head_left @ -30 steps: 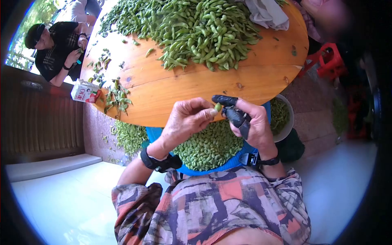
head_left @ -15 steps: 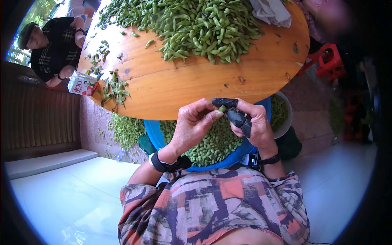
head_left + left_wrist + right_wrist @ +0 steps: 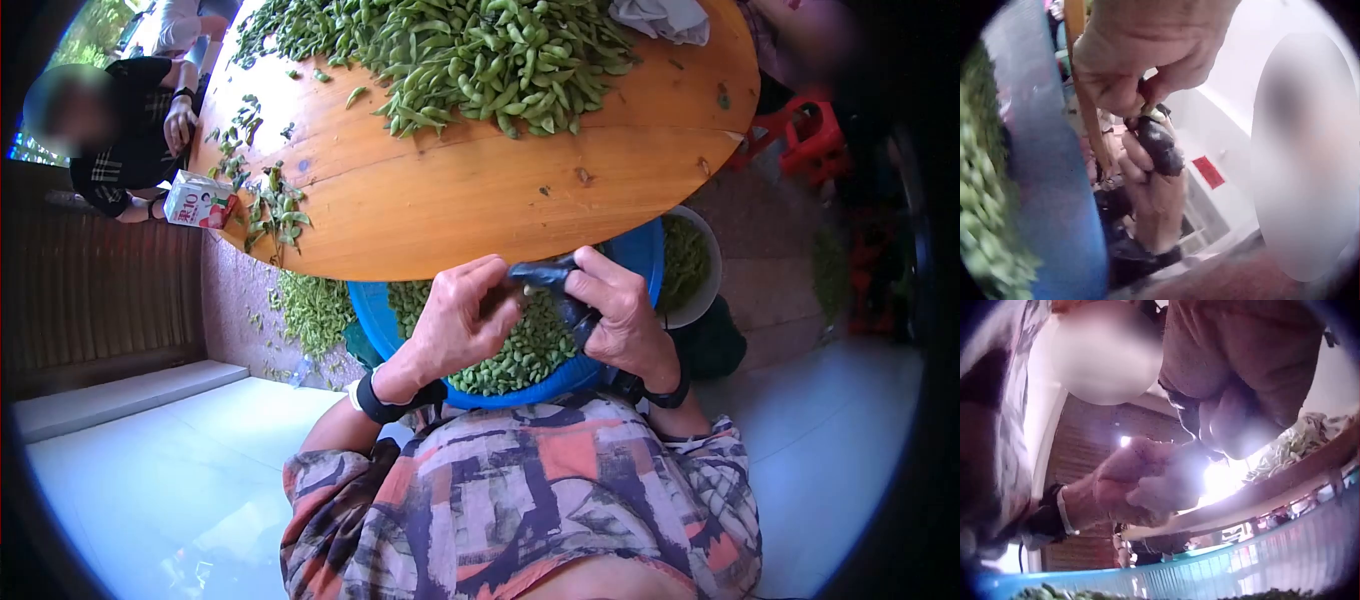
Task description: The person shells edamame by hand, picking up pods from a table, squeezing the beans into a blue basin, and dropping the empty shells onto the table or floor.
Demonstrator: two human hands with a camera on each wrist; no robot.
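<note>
Pod (image 3: 1158, 115), pale green and mostly hidden, pinched between curled fingertips of the left hand (image 3: 462, 318) above a blue tub (image 3: 648, 262); the right hand (image 3: 620, 315), thumb and one finger wrapped in black, also grips it, fingers bent. Shown once each: a heap of green pods (image 3: 480, 65), a white cloth (image 3: 665, 18) and a carton (image 3: 197, 201) on the wooden table (image 3: 450, 205); a pale bowl (image 3: 716, 265) stands beside the tub, near brownish floor (image 3: 780, 270)
</note>
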